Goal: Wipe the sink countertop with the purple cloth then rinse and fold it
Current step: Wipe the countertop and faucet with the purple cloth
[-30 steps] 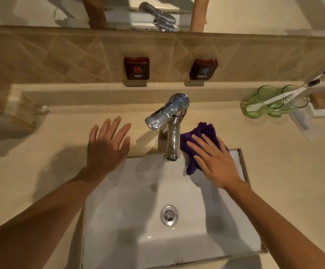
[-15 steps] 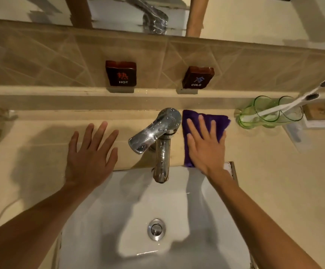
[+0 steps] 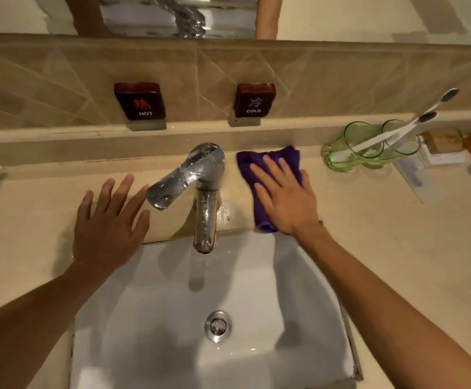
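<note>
- Right of the chrome tap point(image 3: 200, 189), your right hand point(image 3: 287, 200) presses flat on the folded purple cloth point(image 3: 268, 175) on the beige countertop point(image 3: 369, 234).
- Sweeping further right could topple the green glass tumblers point(image 3: 369, 147) holding toothbrushes.
- Your left hand point(image 3: 108, 223) rests spread, holding nothing.

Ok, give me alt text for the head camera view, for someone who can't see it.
A right hand presses a purple cloth flat on the beige countertop beside a chrome tap, while the left hand rests open by the white sink. Green glasses hold toothbrushes.
</note>
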A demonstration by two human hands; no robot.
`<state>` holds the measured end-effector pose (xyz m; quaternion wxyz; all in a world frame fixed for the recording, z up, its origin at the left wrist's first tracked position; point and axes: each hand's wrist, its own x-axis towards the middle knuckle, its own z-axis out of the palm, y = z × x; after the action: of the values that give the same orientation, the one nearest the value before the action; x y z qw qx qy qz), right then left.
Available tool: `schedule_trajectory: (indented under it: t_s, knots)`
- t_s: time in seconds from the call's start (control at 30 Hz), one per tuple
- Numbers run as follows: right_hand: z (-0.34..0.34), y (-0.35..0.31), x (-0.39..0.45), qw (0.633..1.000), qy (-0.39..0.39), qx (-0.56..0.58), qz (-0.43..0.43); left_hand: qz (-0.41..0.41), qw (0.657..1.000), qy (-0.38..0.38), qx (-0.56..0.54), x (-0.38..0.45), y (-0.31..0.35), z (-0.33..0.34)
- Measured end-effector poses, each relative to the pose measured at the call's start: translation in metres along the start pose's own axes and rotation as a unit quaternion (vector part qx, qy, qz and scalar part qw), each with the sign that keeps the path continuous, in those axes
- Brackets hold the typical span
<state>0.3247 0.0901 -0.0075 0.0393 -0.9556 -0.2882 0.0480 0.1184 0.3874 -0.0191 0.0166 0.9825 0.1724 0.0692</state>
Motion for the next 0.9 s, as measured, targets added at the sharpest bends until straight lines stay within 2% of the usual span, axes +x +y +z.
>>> schedule_trajectory:
  t_s: [0.13,0.3,0.37,0.5,0.7,0.9]
  knots:
    - [-0.011,0.057,-0.010,0.996,-0.037,0.017,0.079,-0.007,1.000,0.014,-0.011,-0.002,0.001,0.002]
    - [-0.004,0.021,-0.006,0.992,0.001,0.029,0.124,0.000,1.000,0.016,-0.004,-0.003,0.005,-0.001]
    - [-0.002,-0.004,-0.001,0.995,0.003,0.021,0.096,-0.005,1.000,0.003,-0.001,-0.001,0.006,-0.003]
    - [0.007,-0.062,0.008,0.999,0.023,0.017,-0.027,-0.009,0.999,-0.025,0.020,0.001,0.008,-0.005]
    - [0.013,-0.044,0.013,0.992,0.083,0.051,-0.080,-0.039,0.999,-0.035,-0.004,0.001,0.011,-0.014]
    - [-0.002,-0.011,0.019,0.996,-0.020,0.059,-0.060,-0.047,0.996,-0.073,0.018,0.002,0.009,-0.014]
